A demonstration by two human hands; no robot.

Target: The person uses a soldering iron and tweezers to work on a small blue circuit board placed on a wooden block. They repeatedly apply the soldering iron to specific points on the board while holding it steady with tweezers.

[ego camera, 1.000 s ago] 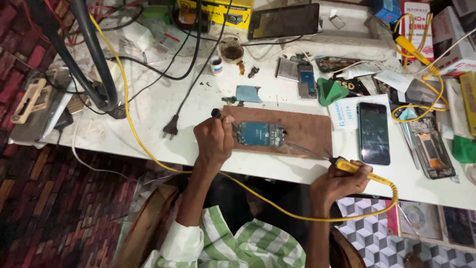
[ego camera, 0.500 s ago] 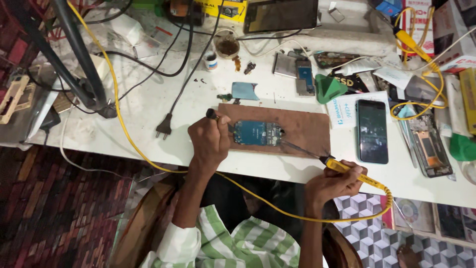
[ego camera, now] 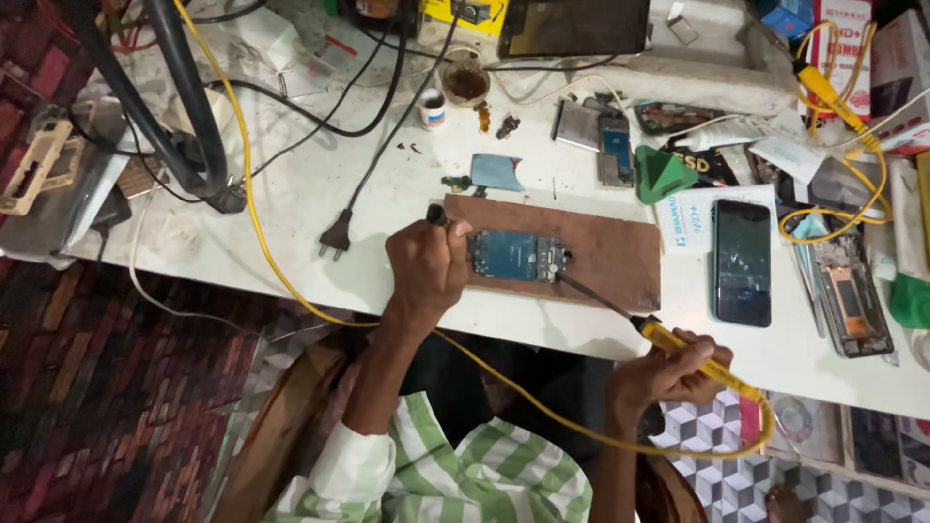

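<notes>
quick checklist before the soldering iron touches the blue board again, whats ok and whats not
1. Soldering iron held firmly in right hand: ok.
2. Iron tip at the right edge of the blue circuit board: ok; actual contact cannot tell.
3. Board lying flat on the brown wooden board: ok.
4. Left hand steadying the board's left end, holding a dark-tipped tool: ok.
5. Yellow cord free of the work: not ok, it runs across the table and loops under both arms.
6. Black phone away from the tip: ok, it lies off the wood to the right.
</notes>
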